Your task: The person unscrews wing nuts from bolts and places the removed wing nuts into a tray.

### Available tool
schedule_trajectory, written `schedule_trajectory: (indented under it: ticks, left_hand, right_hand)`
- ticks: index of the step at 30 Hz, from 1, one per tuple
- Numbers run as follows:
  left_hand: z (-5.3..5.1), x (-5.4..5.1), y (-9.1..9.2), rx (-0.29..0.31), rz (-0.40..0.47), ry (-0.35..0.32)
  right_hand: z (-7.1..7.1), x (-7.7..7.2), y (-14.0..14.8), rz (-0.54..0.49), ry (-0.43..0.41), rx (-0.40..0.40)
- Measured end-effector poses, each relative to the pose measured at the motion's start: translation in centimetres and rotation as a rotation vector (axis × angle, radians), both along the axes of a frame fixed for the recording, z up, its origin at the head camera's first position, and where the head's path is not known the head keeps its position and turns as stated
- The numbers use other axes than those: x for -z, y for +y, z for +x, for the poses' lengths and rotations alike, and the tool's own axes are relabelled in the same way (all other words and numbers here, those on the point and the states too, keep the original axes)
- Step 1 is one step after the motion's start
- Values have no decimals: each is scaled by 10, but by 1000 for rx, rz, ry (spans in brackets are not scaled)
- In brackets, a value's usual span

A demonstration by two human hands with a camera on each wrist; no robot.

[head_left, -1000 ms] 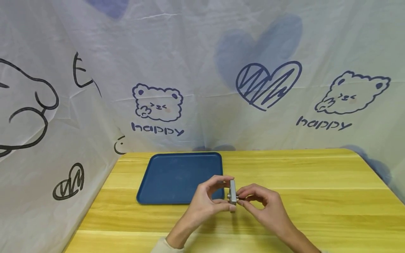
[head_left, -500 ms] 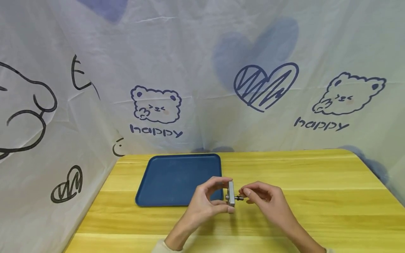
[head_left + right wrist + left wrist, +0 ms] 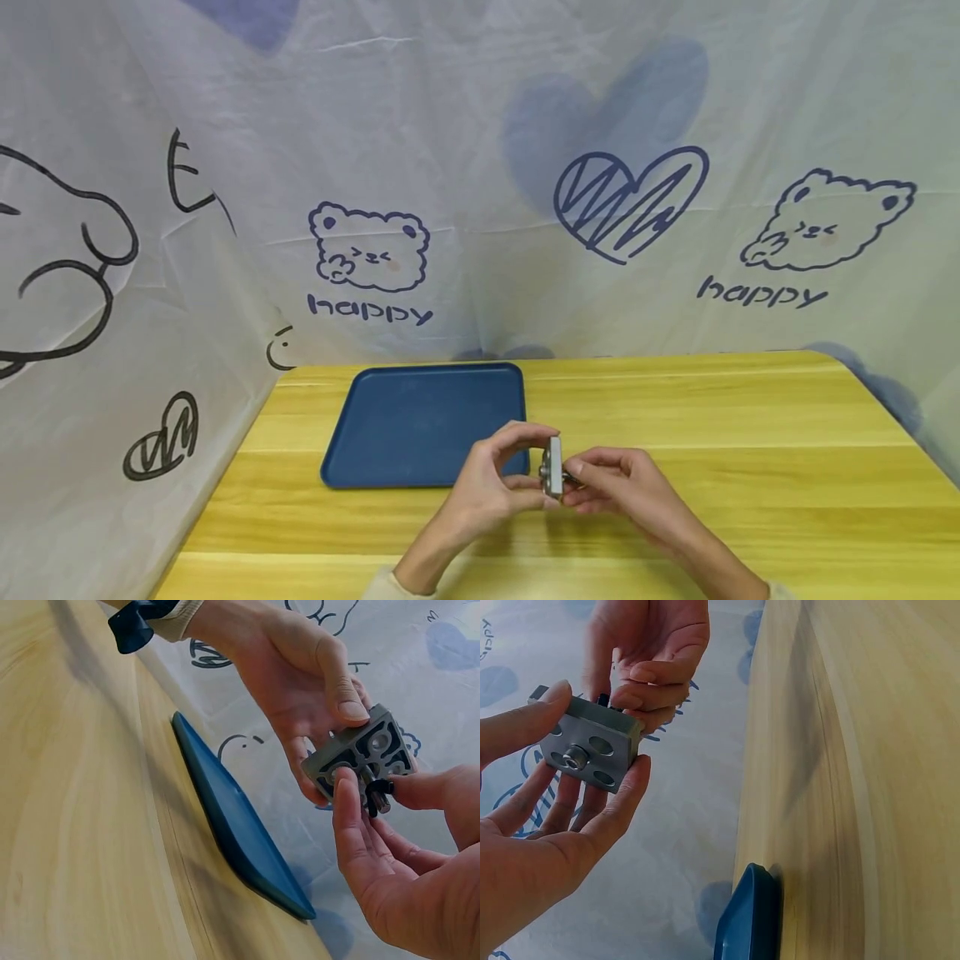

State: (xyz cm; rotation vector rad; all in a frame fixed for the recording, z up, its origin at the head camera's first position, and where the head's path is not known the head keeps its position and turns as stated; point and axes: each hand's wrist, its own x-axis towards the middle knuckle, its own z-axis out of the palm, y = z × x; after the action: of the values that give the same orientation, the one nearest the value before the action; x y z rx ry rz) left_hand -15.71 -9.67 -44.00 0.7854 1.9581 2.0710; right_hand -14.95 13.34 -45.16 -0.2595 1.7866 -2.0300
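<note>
My left hand (image 3: 483,483) holds a grey square block (image 3: 592,742) by its edges, thumb on one side and fingertips on the opposite side. A bolt with a round socket head (image 3: 575,757) sits in the middle of the block's flat face, with oval holes around it. On the ribbed face, the bolt's threaded end (image 3: 382,802) sticks out with a small black piece (image 3: 382,785) around it. My right hand (image 3: 637,496) pinches at this black piece with thumb and fingers. The fingers partly hide it, so its exact kind cannot be told.
A blue tray (image 3: 427,429) lies on the wood-grain table (image 3: 712,417), behind and left of the hands. White cloth (image 3: 480,208) with printed bears and hearts hangs at the back and left side.
My right hand drew slightly back from the bolt's end, exposing the black piece, then closed in on it again. The left hand keeps its hold, with the block turned slightly.
</note>
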Motion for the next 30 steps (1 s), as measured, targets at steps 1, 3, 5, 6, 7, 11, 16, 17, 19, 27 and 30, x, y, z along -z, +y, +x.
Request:
schedule_trajectory:
  ticks: [1,3,5,6,7,11,16,17,19,27,30]
  left_hand:
    - [0,0,0,1,-4,0]
    - [1,0,1,2,-11,-2]
    - [1,-1,1,3,-13,-7]
    - [1,-1,1,2,-13,-10]
    - [1,-1,1,2,-13,-12]
    - [2,-1,1,3,-6,-21]
    - [0,0,-1,4,6,-24]
    - [0,0,-1,3,7,-24]
    - [0,0,-1,0,7,-27]
    - [1,-2,-2,-9,7,-49]
    - [1,-2,-3,-8,13,-53]
  right_hand:
    - [0,0,0,-3,-5,-4]
    - [0,0,0,-5,-6,-8]
    - [0,0,0,-11,-2,-9]
    - [0,0,0,-13,1,-6]
    - [1,0,0,-12,12,-2]
    - [1,-2,-1,7,92,26]
    - [3,-3,-3,55,205,74]
    - [3,-3,-3,69,227,85]
    - [4,-3,-4,97,270,105]
    - [7,-1,-8,124,462,145]
    - [9,1,-11,100,529,159]
